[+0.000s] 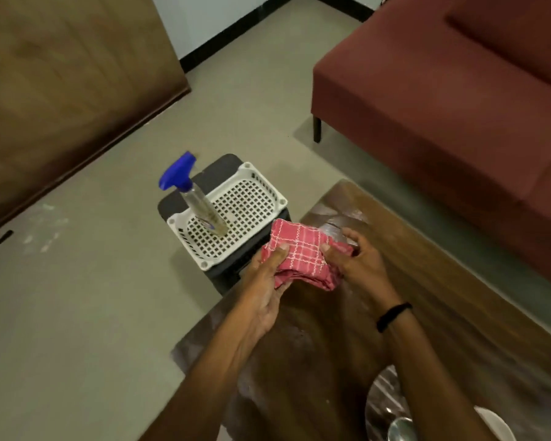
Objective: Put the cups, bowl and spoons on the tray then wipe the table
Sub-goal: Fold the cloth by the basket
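The table is the reference. At its near right end sits the tray, carrying a white bowl; cups and spoons cannot be told there. Just off its far left corner, a white basket holds the spray bottle. Above that corner, the left hand and right hand pinch the folded red cloth, thumbs on top. Risk: a long wiping stroke toward the tray may shove it; a loose fold may open mid-stroke.

A spray bottle is standing in a basket sitting on a stool just off the counter's far left corner. The left hand and right hand are holding a cloth over that corner. A tray is lying towards the near edge, and a sofa is standing beyond the right edge.
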